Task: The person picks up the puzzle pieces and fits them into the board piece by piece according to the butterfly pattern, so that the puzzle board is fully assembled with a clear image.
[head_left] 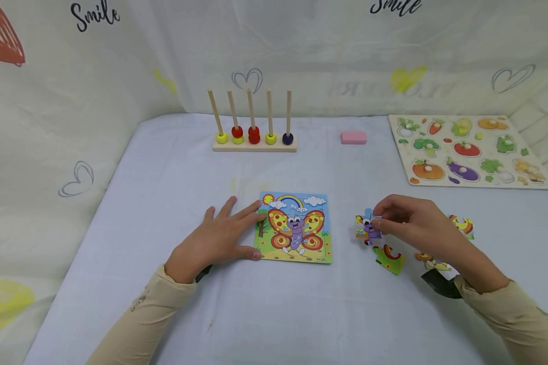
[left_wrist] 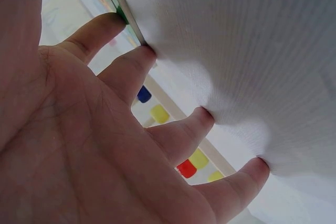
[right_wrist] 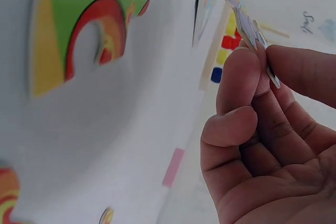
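A square butterfly puzzle board (head_left: 297, 200) lies on the white-covered table. My left hand (head_left: 219, 238) rests at its left side, fingers spread, thumb and fingertips touching the edge; in the left wrist view some fingertips press the tabletop (left_wrist: 252, 66). To the right of the board, my right hand (head_left: 415, 220) pinches a jigsaw piece (head_left: 369, 232) with a purple butterfly face between thumb and fingers. The right wrist view shows this piece (right_wrist: 244, 19) edge-on, raised off the table. Just below it lies a green jigsaw piece (head_left: 390, 260). Two more pieces lie around the right forearm, partly hidden.
A wooden bead counter (head_left: 254, 147) with five pegs stands at the back. Right of it lies a pink block (head_left: 353, 138). A vegetable puzzle board (head_left: 477, 147) occupies the back right. Behind the table hangs a printed white cloth (head_left: 301, 56).
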A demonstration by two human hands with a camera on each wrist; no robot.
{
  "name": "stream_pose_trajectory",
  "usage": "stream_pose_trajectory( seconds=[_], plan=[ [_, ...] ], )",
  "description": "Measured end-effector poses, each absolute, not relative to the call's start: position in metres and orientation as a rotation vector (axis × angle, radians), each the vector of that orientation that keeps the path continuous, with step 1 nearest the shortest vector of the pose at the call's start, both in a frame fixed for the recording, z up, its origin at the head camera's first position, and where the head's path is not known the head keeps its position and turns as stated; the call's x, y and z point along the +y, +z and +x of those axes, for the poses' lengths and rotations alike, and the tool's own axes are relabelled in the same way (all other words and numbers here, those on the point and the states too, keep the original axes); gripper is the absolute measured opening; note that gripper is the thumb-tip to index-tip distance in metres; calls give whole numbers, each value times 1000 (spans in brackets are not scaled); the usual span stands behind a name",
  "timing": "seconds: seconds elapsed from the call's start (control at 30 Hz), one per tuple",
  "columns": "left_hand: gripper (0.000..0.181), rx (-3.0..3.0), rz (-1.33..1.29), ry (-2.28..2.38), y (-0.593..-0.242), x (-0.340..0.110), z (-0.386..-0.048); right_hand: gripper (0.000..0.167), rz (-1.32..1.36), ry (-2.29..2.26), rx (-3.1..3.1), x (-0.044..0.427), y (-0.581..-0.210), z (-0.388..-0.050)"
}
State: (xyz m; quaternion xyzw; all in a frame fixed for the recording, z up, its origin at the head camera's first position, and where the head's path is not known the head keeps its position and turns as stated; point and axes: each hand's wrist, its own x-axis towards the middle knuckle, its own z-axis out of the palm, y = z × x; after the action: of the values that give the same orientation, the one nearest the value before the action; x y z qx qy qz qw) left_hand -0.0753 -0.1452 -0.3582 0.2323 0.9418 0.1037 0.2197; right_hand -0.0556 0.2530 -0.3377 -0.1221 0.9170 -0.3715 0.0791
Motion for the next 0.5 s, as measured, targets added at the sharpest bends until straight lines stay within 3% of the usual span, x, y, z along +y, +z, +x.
stream_pose_trajectory(
  seconds=[0.5],
  plan=[
    [93,2616,670,271,-358,-147,-76,6,-472,-1216,2585,212,-332,-61]
  ],
)
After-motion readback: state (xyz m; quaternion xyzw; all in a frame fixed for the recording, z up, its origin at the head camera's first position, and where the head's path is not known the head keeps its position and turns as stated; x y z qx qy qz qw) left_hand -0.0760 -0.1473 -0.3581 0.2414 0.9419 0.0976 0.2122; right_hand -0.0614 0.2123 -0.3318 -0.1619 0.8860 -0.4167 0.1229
